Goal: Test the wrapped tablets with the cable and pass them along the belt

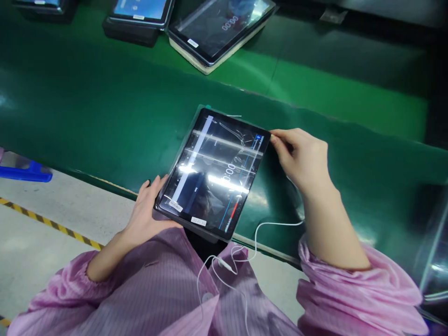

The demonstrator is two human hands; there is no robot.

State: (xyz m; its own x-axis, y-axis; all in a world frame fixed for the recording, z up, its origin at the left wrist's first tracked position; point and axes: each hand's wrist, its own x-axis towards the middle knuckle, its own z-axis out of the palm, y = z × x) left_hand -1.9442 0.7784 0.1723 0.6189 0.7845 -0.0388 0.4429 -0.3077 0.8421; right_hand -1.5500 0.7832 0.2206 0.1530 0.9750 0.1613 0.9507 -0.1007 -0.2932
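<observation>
A black-framed tablet [210, 172] lies tilted in front of me, its lit screen covered by a glossy clear film and showing a timer and bright reflections. My left hand [145, 210] cups its lower left corner from below. At the upper right corner, the fingertips of my right hand [297, 156] pinch the tablet's edge; I cannot tell whether they also catch the film. A thin white cable [257, 240] with a small inline piece [226, 265] loops from my pink striped sleeve [154, 289] across the bench edge and passes under my right forearm.
Several other tablets [220, 30] lie at the far side on a green conveyor belt [336, 84], beyond a glossy green bench surface [98, 116]. Below the bench's near edge is a pale floor with yellow-and-black hazard tape [51, 224]. A blue object [24, 171] sits at far left.
</observation>
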